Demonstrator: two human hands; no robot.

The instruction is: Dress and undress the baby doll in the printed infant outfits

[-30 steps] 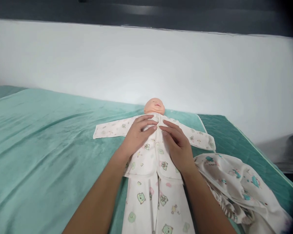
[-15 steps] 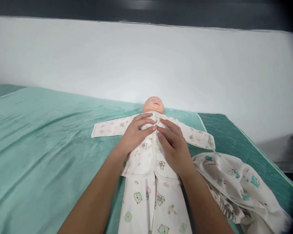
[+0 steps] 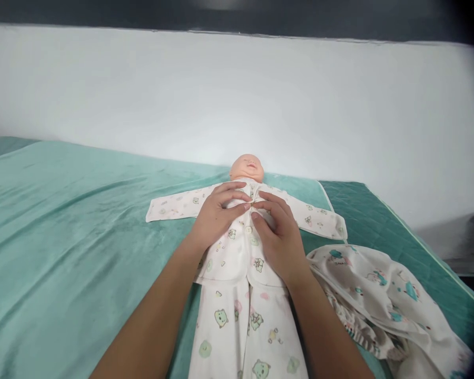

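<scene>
A baby doll (image 3: 247, 167) lies on its back on a teal blanket (image 3: 63, 221), dressed in a white printed top (image 3: 240, 247) and matching trousers (image 3: 240, 331). My left hand (image 3: 217, 213) rests on the doll's chest, left of the front placket, fingers curled onto the fabric. My right hand (image 3: 278, 237) lies on the right side of the chest, its fingertips pinching the placket just below the collar. The fingertips of both hands meet at the middle of the top. The doll's sleeves spread out flat to either side.
A crumpled white garment with teal prints (image 3: 379, 300) lies on the blanket at my right. A white wall (image 3: 237, 100) runs behind the bed. The bed's right edge (image 3: 418, 242) drops to a dark floor.
My fingers have curled and drawn together at the top's front placket near the collar, from lying flatter on the chest. The view has shifted slightly.
</scene>
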